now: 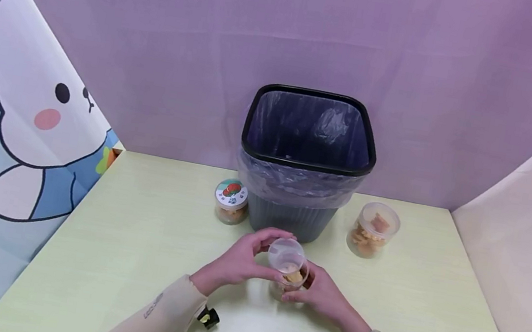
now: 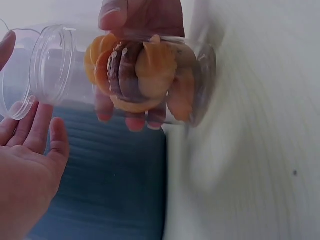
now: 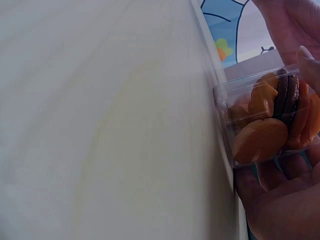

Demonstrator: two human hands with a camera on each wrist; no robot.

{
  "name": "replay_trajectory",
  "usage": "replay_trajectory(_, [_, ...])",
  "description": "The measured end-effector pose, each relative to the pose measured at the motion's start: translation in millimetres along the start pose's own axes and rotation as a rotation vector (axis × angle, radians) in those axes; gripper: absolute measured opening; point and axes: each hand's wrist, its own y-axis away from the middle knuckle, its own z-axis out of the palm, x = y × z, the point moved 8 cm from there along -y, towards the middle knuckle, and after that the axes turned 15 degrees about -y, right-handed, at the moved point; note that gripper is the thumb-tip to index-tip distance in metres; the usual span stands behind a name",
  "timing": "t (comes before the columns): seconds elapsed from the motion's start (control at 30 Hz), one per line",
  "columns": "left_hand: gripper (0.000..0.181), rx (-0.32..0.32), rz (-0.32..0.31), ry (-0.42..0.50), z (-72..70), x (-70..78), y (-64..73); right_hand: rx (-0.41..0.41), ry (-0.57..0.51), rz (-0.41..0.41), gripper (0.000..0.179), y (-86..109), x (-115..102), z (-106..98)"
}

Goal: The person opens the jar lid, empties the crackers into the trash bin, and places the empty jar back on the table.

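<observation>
A clear plastic jar [image 1: 294, 286] stands on the table in front of the bin, with cookies [image 2: 132, 75] inside, one of them dark brown. My right hand [image 1: 325, 303] grips the jar's side, thumb at the front and fingers curled behind. At the jar's mouth, my left hand [image 1: 243, 258] holds a clear round lid [image 1: 285, 253] by its rim between thumb and fingers. The lid sits at the mouth end, slightly tilted; whether its rim touches the jar cannot be told. In the right wrist view the cookies [image 3: 262, 140] show through the jar wall near its base.
A dark grey bin [image 1: 290, 210] lined with a translucent bag stands at the back of the pale table [image 1: 139, 239]. Left of it is a small jar [image 1: 231, 201] with a tomato-printed lid. On its right stands another clear jar [image 1: 371, 232] holding cookies. Curtains hang around.
</observation>
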Motion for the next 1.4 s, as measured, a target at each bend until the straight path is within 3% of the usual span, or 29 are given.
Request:
replay_trajectory(0.3, [0.071, 0.064, -0.053, -0.04, -21.6, -16.9, 14.7, -0.012, 0.029, -0.007, 0.074, -1.9, -1, 0])
replay_trajectory(0.53, [0.07, 0.129, -0.08, -0.073, -51.5, -28.3, 30.7, -0.064, -0.019, -0.078, 0.07, -3.8, -4, 3])
replay_trajectory(0.9, [0.071, 0.185, -0.148, -0.116, -96.7, -50.6, 65.5, -0.045, 0.019, -0.059, 0.07, -2.3, -5, 4])
replay_trajectory(1.2, [0.068, 0.159, -0.252, -0.349, -120.2, -69.0, 87.4, -0.045, 0.033, -0.057, 0.07, -3.3, -6, 3])
replay_trajectory(1.4, [0.067, 0.133, -0.318, -0.436, -130.7, -83.0, 97.9, -0.046, 0.013, -0.061, 0.07, -3.2, -6, 4])
